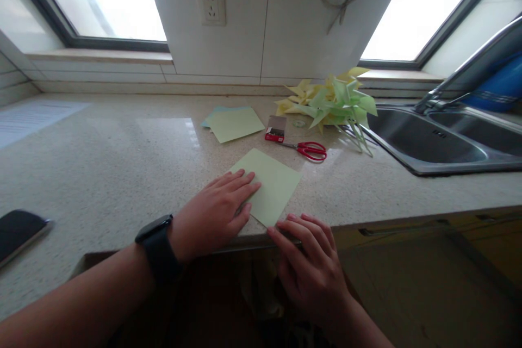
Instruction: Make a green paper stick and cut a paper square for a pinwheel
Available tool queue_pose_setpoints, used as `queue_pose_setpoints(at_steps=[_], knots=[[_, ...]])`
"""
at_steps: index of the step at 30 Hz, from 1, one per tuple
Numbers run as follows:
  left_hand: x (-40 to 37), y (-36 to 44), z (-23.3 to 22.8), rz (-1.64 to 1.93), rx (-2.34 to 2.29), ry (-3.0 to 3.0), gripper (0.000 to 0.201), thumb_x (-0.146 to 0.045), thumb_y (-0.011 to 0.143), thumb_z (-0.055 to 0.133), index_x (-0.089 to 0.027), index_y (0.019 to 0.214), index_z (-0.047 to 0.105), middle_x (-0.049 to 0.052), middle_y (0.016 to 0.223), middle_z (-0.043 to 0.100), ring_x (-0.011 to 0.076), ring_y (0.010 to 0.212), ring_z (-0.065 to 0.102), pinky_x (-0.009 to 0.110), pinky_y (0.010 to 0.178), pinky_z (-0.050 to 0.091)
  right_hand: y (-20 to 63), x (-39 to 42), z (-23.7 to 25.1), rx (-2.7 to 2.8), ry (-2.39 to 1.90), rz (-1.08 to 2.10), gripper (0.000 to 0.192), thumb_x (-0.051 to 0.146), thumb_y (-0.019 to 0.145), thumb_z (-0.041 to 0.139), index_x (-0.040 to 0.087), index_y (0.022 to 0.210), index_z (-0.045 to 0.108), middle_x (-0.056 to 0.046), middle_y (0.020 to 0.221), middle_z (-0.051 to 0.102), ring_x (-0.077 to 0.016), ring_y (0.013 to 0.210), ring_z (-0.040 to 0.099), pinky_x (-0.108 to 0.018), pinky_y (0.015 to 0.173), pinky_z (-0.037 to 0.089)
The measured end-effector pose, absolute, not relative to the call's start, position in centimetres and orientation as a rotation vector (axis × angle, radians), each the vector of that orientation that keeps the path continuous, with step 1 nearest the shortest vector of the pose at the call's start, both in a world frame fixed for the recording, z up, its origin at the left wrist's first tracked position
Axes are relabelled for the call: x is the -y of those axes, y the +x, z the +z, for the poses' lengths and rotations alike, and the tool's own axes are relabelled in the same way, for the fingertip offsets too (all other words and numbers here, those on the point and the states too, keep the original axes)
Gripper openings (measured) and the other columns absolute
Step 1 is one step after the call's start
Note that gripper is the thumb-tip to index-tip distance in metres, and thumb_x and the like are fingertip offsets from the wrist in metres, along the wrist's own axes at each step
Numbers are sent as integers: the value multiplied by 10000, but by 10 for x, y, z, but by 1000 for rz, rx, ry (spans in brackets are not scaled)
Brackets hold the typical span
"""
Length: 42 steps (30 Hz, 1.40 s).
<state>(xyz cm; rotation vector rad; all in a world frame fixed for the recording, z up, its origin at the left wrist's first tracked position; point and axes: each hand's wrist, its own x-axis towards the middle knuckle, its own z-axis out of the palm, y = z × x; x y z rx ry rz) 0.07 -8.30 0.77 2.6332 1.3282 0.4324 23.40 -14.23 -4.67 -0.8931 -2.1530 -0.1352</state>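
A light green square sheet of paper (272, 182) lies on the stone counter near its front edge. My left hand (216, 212), with a black watch on the wrist, rests flat on the sheet's left corner, fingers together. My right hand (312, 261) touches the sheet's near corner with its fingertips at the counter edge. Neither hand grips anything.
Behind the sheet lie red-handled scissors (310, 150), a small red and grey box (276, 129), more paper sheets (234, 123) and a pile of folded paper pinwheels (334, 102). A steel sink (432, 141) is at the right. A dark phone (18, 231) lies at the left.
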Motion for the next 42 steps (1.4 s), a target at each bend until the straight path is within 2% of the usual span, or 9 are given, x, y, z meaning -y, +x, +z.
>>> queue_pose_setpoints(at_steps=[6, 10, 13, 19, 42], knots=[[85, 2, 8, 439, -1342, 2652, 501, -261, 984, 500, -186, 1479, 513, 127, 1588, 459, 289, 1487, 380, 488, 1225, 302, 234, 144, -46, 2169, -888, -119, 439, 47, 848, 583, 159, 1266, 658, -125, 1196, 682, -295, 1170, 579, -539, 1052, 434], [85, 1, 11, 387, -1239, 2710, 518, -252, 997, 488, -274, 1514, 471, 93, 1634, 386, 295, 1522, 304, 507, 1222, 297, 237, 145, -47, 2176, -858, -126, 443, 47, 851, 574, 166, 1270, 656, -125, 1232, 671, -299, 1211, 564, -549, 1071, 426], [84, 0, 14, 307, -1164, 2729, 463, -323, 1048, 420, -316, 1507, 480, 77, 1618, 418, 295, 1511, 330, 518, 1213, 310, 238, 145, -49, 2177, -841, -120, 452, 30, 847, 564, 154, 1273, 650, -123, 1254, 672, -299, 1232, 557, -557, 1084, 419], [83, 1, 16, 267, -1185, 2727, 450, -385, 1051, 429, -325, 1490, 507, 85, 1612, 425, 298, 1501, 350, 515, 1214, 310, 238, 146, -52, 2157, -822, -130, 449, -1, 838, 557, 116, 1260, 654, -131, 1253, 678, -306, 1240, 554, -573, 1076, 422], [83, 2, 15, 281, -1190, 2727, 446, -385, 1041, 456, -330, 1479, 522, 95, 1603, 437, 311, 1489, 373, 532, 1196, 331, 225, 148, -44, 2116, -973, -117, 390, 41, 858, 580, 143, 1222, 675, -111, 1165, 684, -277, 1146, 578, -530, 1058, 419]])
